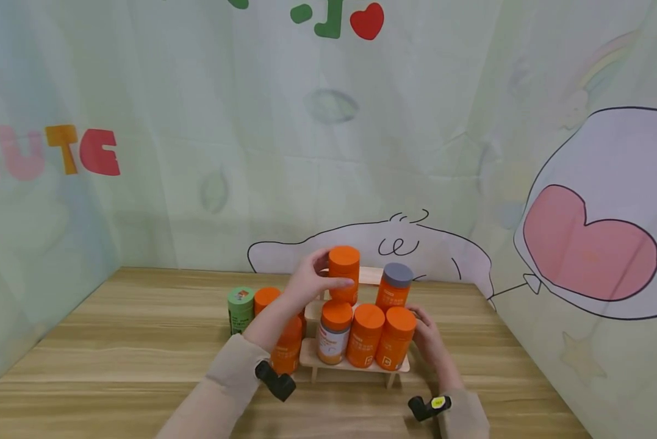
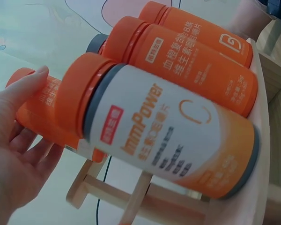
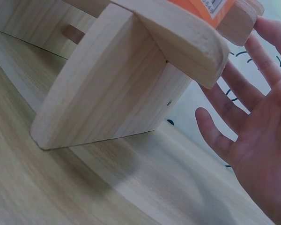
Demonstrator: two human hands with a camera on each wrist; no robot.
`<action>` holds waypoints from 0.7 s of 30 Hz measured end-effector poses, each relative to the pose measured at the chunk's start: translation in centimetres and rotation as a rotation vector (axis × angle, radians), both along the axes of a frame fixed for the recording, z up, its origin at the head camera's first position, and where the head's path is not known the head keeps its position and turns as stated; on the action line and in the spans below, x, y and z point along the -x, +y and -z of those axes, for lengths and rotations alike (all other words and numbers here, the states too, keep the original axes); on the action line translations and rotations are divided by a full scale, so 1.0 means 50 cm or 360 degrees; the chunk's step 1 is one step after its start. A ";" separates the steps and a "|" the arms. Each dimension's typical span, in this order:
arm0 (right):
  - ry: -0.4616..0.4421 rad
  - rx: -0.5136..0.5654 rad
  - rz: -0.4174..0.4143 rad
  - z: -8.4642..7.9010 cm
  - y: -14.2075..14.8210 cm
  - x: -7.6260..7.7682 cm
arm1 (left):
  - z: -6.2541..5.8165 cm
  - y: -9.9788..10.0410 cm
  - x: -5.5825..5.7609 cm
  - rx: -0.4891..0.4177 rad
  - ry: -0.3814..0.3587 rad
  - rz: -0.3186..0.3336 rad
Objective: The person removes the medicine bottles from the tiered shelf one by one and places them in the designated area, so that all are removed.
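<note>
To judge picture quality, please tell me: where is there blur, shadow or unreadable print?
Left wrist: the white-label bottle has large readable letters but blurred small print; right wrist: soft shadows on the table beside the wooden stand; head: small print on the middle front bottle is unreadable.

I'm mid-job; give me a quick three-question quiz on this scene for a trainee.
1. How many bottles stand on the front step of the wooden stand?
2. True or false: the left hand holds an orange-lidded bottle.
3. In the head view, where on the front step is the white-labelled bottle: A) left end, B) middle, C) right end?

Key: 1. Three. 2. True. 3. A.
</note>
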State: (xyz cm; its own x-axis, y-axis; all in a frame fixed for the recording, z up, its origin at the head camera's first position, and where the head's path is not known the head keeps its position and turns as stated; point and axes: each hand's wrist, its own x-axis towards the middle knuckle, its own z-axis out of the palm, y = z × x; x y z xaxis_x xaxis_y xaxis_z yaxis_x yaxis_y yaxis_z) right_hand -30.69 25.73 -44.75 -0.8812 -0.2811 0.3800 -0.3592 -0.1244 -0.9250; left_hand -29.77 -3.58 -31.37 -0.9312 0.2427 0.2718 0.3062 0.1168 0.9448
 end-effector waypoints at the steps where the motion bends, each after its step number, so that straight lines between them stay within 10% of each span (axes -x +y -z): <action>1: 0.0003 0.0000 -0.0001 0.000 0.000 0.000 | -0.002 -0.005 -0.001 -0.0008 0.0019 -0.0010; 21: 0.0018 -0.0024 -0.0061 0.000 0.006 0.005 | -0.001 -0.138 -0.034 -0.0169 0.0217 -0.0335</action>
State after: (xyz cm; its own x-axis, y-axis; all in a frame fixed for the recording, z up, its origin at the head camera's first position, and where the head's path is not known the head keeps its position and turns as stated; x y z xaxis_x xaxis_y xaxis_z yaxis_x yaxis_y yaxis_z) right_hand -30.93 26.03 -44.77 -0.8653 -0.3204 0.3855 -0.3650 -0.1245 -0.9227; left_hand -28.08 -10.48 -31.30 -0.9111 0.0111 0.4121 0.4112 0.0938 0.9067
